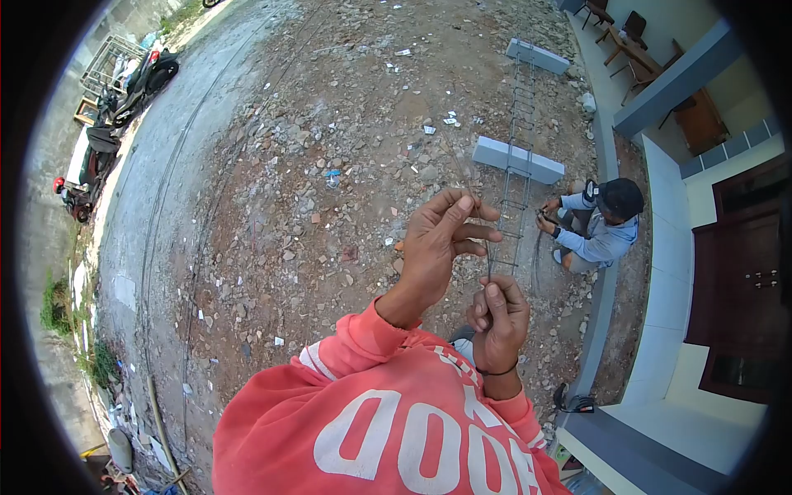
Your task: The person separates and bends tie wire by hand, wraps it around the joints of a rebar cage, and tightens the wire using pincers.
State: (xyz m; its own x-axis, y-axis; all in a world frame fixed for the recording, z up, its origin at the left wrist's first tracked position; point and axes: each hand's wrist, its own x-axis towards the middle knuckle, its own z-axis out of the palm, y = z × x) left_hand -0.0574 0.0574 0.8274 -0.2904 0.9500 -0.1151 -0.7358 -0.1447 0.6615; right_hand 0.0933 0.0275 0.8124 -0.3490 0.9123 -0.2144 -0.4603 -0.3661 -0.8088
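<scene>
My left hand [445, 235] is raised over the rubble ground, with thumb and index finger pinched together and the other fingers bent. Lower and to its right, my right hand [499, 318] is closed, its thumb pressed against the index finger. A thin dark wire [488, 262] runs up from my right fingertips to my left fingers; where it ends is hard to make out. Just beyond my hands lies a long rebar cage [517, 124] with several stirrups. It rests across a white block [520, 160] and a farther white block [538, 56].
At right a co-worker in a dark cap [620, 198] crouches beside the cage, hands around something dark. A raised porch edge [601, 330] runs along the right. Motorbikes [147, 87] stand at far left. Stones and tile shards cover the ground [330, 206].
</scene>
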